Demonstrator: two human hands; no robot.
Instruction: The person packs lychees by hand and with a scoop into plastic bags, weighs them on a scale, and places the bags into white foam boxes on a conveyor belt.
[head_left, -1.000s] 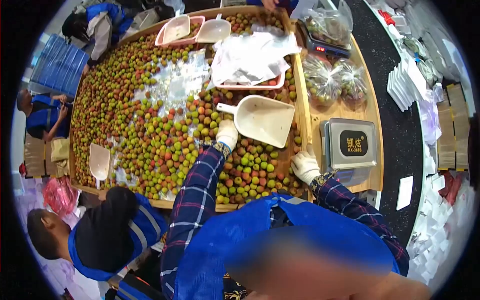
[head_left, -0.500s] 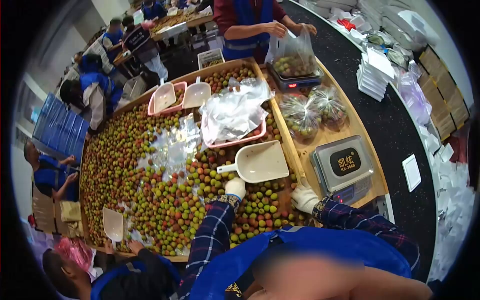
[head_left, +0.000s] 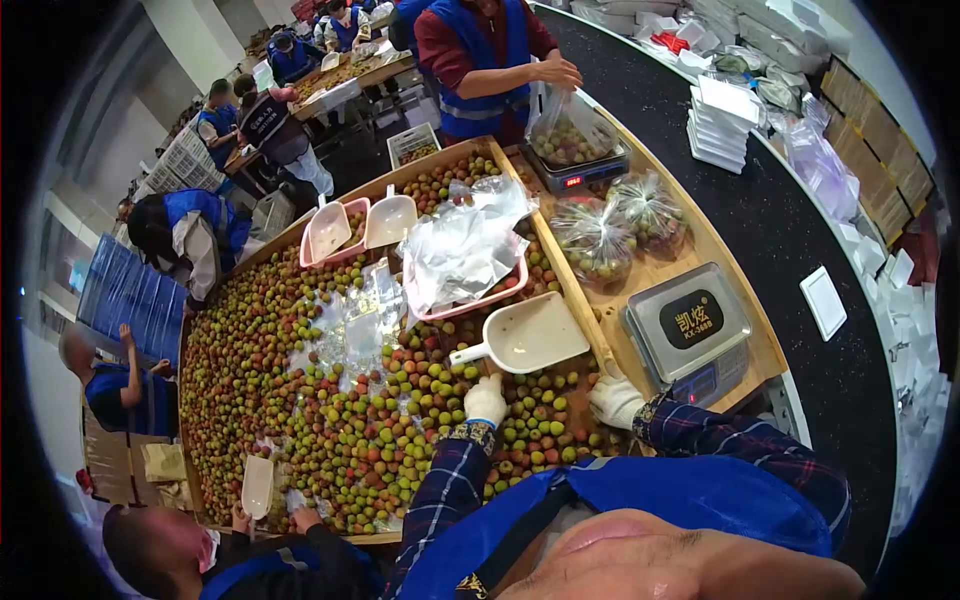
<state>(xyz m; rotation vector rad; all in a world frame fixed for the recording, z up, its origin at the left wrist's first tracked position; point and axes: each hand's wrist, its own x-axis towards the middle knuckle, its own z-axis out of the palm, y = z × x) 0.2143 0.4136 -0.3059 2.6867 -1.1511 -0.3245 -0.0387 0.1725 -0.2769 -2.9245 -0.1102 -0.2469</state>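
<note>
My left hand (head_left: 486, 402), in a white knit glove, is down on the lychees (head_left: 535, 425), just below the handle of a cream scoop (head_left: 535, 335). Its fingertips are hard to make out, so whether it holds fruit cannot be told. The scoop lies on the fruit, apart from the hand. My right hand (head_left: 615, 402), also gloved, grips the near end of the wooden divider (head_left: 570, 265) between the fruit and the weighing side. Right of it sits a digital scale (head_left: 690, 325) with a bare steel pan.
Two filled bags (head_left: 595, 240) sit beyond the scale. Across the table a person holds a bag of lychees (head_left: 570, 138) on another scale (head_left: 575, 172). A pink basket (head_left: 470, 308) holds plastic bags. A black conveyor (head_left: 780, 230) curves along the right. Another person's hand is by a scoop (head_left: 257, 487).
My view has shifted slightly. My left hand has moved a little right, away from the scoop's handle. The person across has brought both hands together at the bag's top.
</note>
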